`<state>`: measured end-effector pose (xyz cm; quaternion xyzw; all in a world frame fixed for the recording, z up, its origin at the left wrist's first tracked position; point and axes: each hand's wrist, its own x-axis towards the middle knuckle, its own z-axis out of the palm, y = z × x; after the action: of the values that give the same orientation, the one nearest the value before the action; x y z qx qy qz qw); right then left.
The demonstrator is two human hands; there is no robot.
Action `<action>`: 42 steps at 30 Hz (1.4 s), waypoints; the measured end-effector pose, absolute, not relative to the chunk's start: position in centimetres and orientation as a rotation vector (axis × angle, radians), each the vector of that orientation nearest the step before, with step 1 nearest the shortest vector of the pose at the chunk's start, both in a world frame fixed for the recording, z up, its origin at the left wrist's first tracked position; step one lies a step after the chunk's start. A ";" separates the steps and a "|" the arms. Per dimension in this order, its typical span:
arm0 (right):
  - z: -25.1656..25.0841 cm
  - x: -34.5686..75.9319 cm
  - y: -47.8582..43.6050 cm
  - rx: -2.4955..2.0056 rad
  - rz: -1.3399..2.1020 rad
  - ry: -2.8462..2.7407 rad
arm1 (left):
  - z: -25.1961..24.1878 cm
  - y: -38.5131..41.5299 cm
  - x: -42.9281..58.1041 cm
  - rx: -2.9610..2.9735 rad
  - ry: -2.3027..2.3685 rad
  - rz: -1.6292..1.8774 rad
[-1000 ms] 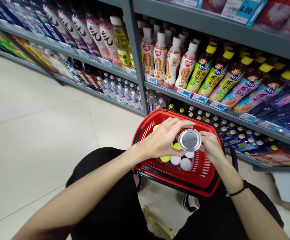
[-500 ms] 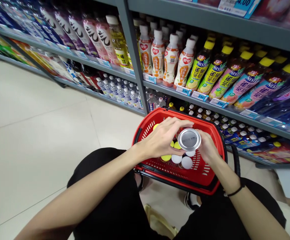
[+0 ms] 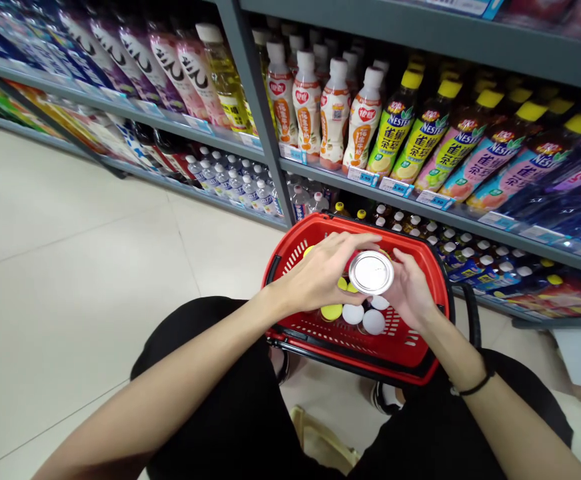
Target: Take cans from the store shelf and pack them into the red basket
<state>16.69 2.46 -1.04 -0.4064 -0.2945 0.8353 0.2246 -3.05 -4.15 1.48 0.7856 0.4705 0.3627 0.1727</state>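
Holding a metal can above a red shopping basket

The left hand (image 3: 323, 273) has the metal can (image 3: 371, 273) gripped between thumb and fingers, spread about as wide as the can itself. The silver end faces up toward the camera. The right hand (image 3: 413, 293) is just beside the can's right side, its visible fingers loosely bent; whether its hidden fingertips touch the metal cannot be told.

The can is over the red shopping basket (image 3: 400, 348), in which yellow lids (image 3: 331, 312) and white lids (image 3: 374, 322) show below the hands. A dark wristband (image 3: 475, 385) circles the right wrist. Beyond the basket, a grey shelf (image 3: 257, 87) carries white-capped bottles with orange labels (image 3: 307, 113), and right of them yellow-capped Nestea bottles (image 3: 425, 137) behind price tags (image 3: 363, 176).
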 end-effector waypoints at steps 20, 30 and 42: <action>-0.1 17.9 3.1 -0.937 2.390 -0.784 | 1.4 -3.5 -4.1 1.771 1.428 0.868; 0.7 18.3 3.0 -0.836 2.400 -0.742 | 0.9 -3.5 -4.4 1.105 1.065 1.032; 1.7 18.6 2.1 -0.612 2.497 -0.781 | 1.2 -3.2 -4.1 0.698 1.088 1.070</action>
<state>18.62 2.14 1.69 -0.2221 -0.2833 0.9053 0.2254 -4.10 -3.18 1.25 0.3095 0.4822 0.4746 0.6681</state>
